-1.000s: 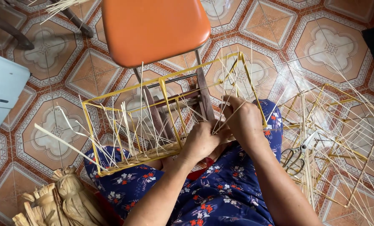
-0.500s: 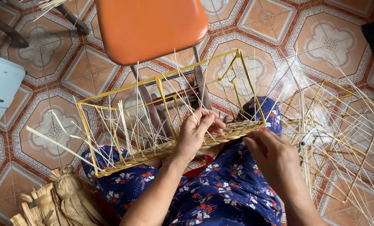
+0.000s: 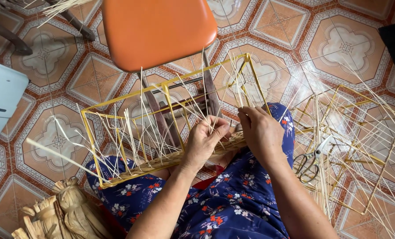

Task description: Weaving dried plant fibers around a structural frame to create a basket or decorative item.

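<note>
Since half a second ago, the right hand [image 3: 261, 132] is coming back up from the lap to the yellow wire frame [image 3: 162, 90], now curling loosely over its woven rim [image 3: 171, 158] beside the left hand [image 3: 205, 140], which is pinching a thin straw strand [image 3: 205, 95] there. Frame is resting across the knees, under the orange chair [image 3: 157, 31]; scissors [image 3: 311, 159] are lying to the right.

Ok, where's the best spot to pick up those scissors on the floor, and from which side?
Probably by the looped handles of the scissors, reaching down from above on the person's right. The loops lie flat and exposed on the tile, while the blades point up into the loose strips.
</note>
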